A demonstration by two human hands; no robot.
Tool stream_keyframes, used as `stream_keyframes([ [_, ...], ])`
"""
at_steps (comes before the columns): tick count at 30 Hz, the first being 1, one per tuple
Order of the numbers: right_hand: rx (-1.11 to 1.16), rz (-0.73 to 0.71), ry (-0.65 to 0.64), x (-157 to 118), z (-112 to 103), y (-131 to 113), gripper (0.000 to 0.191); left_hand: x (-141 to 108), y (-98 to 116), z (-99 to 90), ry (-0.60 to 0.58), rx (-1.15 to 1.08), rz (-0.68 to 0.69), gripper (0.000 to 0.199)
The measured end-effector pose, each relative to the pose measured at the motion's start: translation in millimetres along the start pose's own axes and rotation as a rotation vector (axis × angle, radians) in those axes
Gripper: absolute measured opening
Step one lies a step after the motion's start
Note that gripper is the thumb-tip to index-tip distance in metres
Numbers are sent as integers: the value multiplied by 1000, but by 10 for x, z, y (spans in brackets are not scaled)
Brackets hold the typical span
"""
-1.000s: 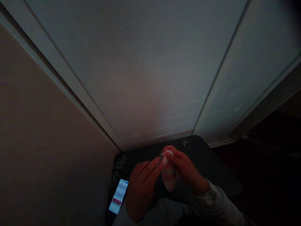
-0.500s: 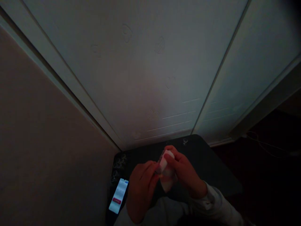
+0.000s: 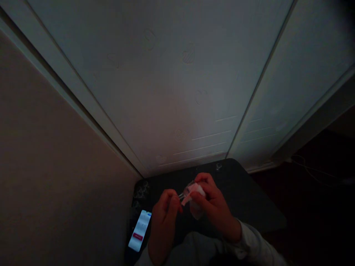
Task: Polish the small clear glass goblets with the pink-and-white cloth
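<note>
Pale cloth [image 3: 196,189] above desk [image 3: 249,199], right grip [image 3: 215,205] clamped on it. Left grip [image 3: 165,210] pinches clear piece [image 3: 181,196] beside it. Cloth looks light, limp: hold the bunched part. Clear piece likely slick, maybe brittle: pinch its end gently.

We cannot identify the clear piece [image 3: 182,196] between the hands: it is thin, dim and partly covered by the fingertips of the left hand [image 3: 164,218]. The right hand [image 3: 217,207] hides part of the pale pink item [image 3: 196,210], whose lower end blurs into shadow. We cannot read the phone [image 3: 140,231] at near left (its lettering is too small). The clear objects [image 3: 141,190] at far left merge, preventing a count; the small clear object [image 3: 219,167] at the far edge lacks legible detail. Forearms and clothing cover the near side of the table [image 3: 241,199]. The picture's top edge crops the panel [image 3: 166,92].
</note>
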State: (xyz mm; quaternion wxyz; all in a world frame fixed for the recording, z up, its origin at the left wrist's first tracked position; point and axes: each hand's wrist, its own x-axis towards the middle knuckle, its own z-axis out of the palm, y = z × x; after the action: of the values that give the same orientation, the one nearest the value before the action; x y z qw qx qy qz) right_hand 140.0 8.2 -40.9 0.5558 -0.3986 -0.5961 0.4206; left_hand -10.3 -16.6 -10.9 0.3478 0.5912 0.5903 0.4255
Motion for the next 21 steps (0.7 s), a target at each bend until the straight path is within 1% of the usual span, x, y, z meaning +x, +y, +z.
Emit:
stream_keyframes([
  [3,-46,-46,-29,-25,-15,3,15,17,-1,-6,-57,-25,-29,43],
  [5,-73,-53,-49,-35,-28,6,15,29,-14,-8,-95,-34,-35,44],
  [7,-115,-56,-61,-36,-42,13,17,37,-27,-6,-105,-25,-38,44],
  [12,-181,-74,-63,8,-91,21,17,26,-20,1,-59,34,8,41],
  [16,-109,-75,-161,59,-147,-3,17,2,-3,-16,-9,107,77,34],
  [21,56,-12,-163,74,-165,0,14,-1,-48,-40,36,208,209,20],
])
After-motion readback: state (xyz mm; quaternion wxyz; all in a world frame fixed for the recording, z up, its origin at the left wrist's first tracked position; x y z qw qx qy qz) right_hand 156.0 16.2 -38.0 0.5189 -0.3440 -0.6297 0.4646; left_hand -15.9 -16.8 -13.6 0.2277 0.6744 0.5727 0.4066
